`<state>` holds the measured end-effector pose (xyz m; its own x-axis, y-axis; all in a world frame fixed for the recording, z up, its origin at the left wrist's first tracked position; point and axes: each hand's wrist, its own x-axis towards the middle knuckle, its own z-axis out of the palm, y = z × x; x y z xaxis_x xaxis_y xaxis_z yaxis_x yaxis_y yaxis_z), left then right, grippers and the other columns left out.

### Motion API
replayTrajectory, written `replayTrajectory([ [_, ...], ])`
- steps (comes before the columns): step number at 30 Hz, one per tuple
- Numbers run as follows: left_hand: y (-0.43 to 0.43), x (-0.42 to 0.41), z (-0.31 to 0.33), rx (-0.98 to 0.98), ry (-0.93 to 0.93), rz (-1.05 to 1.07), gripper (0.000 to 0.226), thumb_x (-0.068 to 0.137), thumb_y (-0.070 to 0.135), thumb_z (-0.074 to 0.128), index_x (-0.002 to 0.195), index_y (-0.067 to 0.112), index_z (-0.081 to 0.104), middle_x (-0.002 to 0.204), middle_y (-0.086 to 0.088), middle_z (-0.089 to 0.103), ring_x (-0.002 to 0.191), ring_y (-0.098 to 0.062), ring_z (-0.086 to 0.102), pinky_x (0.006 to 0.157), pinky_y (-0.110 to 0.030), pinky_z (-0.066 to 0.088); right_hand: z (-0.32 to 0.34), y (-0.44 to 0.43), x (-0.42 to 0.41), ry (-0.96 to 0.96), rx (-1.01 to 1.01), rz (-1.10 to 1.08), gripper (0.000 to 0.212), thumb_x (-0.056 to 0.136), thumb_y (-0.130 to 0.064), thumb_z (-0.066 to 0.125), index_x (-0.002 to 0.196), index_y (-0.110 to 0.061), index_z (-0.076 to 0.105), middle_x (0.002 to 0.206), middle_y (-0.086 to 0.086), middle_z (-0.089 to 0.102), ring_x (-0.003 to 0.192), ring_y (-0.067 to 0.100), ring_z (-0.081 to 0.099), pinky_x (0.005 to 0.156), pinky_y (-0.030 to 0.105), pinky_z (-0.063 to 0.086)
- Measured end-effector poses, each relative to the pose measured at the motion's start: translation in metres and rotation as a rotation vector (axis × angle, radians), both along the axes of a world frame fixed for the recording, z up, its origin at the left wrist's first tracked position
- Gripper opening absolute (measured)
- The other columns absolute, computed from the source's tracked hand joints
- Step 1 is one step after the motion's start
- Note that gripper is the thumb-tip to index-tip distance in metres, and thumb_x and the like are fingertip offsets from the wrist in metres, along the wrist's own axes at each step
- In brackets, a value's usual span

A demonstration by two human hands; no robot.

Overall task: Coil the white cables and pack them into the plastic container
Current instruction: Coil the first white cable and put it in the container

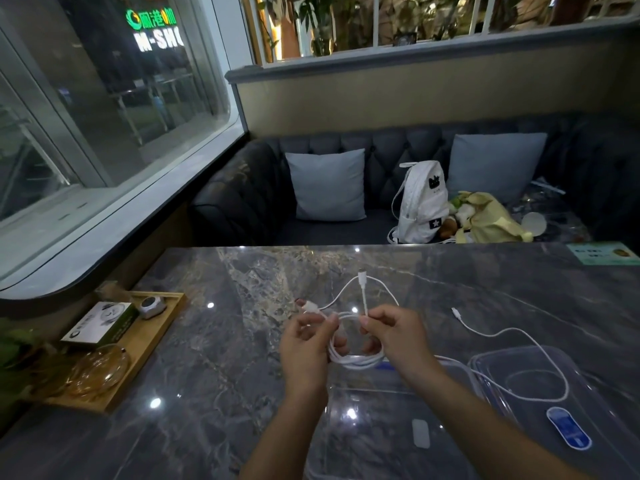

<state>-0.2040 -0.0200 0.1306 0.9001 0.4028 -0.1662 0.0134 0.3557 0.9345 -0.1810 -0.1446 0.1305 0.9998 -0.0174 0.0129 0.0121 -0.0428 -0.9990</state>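
Hands coiling a white cable (356, 358) above the desk (214, 341).
Left hand (304, 344) and right hand (394, 336) each grip clamped on its loops; plastic container (377, 431) lies near.

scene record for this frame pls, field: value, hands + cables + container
left hand: holds coiled white cable, fingers through the loops
right hand: pinches the same cable's free end, plug pointing up
second white cable: loose, uncoiled, trailing over the lid
plastic container: clear, open, no cable inside yet
surface: marble table
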Motion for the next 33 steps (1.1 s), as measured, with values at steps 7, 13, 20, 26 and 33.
replayTrajectory([
  [7,0.002,-0.001,0.008,-0.026,0.142,-0.097,0.03,0.072,-0.008,0.069,0.061,0.008,0.047,0.037,0.0,0.05,0.03,-0.008,0.046,0.032,-0.016,0.039,-0.007,0.002,-0.005,-0.033,-0.085,0.022,0.028,0.077,-0.001,0.067,0.059,-0.022,0.06,0.037,-0.008,0.057,0.032,0.003,0.049,0.037,0.014,0.04],
  [13,-0.003,-0.005,0.015,0.175,0.164,-0.186,0.026,0.072,-0.016,0.065,0.073,0.004,0.049,0.057,-0.011,0.048,0.029,-0.006,0.041,0.031,-0.016,0.035,-0.009,-0.002,-0.008,-0.105,-0.286,0.046,0.025,0.073,-0.019,0.074,0.059,-0.032,0.058,0.05,-0.012,0.06,0.043,-0.008,0.053,0.042,0.005,0.037],
  [20,-0.005,-0.011,0.012,0.223,0.148,-0.334,0.021,0.075,-0.006,0.068,0.085,0.004,0.052,0.07,-0.01,0.056,0.053,-0.017,0.052,0.048,-0.026,0.047,-0.016,-0.011,-0.004,0.017,-0.341,0.024,0.029,0.072,-0.017,0.076,0.068,-0.031,0.051,0.064,-0.007,0.061,0.046,0.001,0.054,0.044,0.017,0.041],
  [26,0.001,-0.009,0.006,0.115,0.272,-0.305,0.011,0.086,0.009,0.062,0.076,0.008,0.057,0.066,-0.008,0.057,0.042,-0.009,0.057,0.04,-0.021,0.049,-0.018,-0.018,-0.009,0.019,-0.139,0.095,0.009,0.083,-0.019,0.062,0.089,-0.026,0.06,0.055,-0.006,0.061,0.041,0.006,0.057,0.034,0.021,0.044],
  [33,0.016,-0.009,-0.003,0.02,0.432,-0.391,0.008,0.085,0.005,0.059,0.076,0.005,0.059,0.058,-0.006,0.065,0.049,-0.013,0.063,0.044,-0.023,0.055,-0.017,-0.033,-0.011,-0.297,-0.602,0.371,0.074,0.072,0.019,0.044,0.127,-0.031,0.049,0.122,-0.007,0.046,0.109,0.01,0.049,0.09,0.025,0.045],
])
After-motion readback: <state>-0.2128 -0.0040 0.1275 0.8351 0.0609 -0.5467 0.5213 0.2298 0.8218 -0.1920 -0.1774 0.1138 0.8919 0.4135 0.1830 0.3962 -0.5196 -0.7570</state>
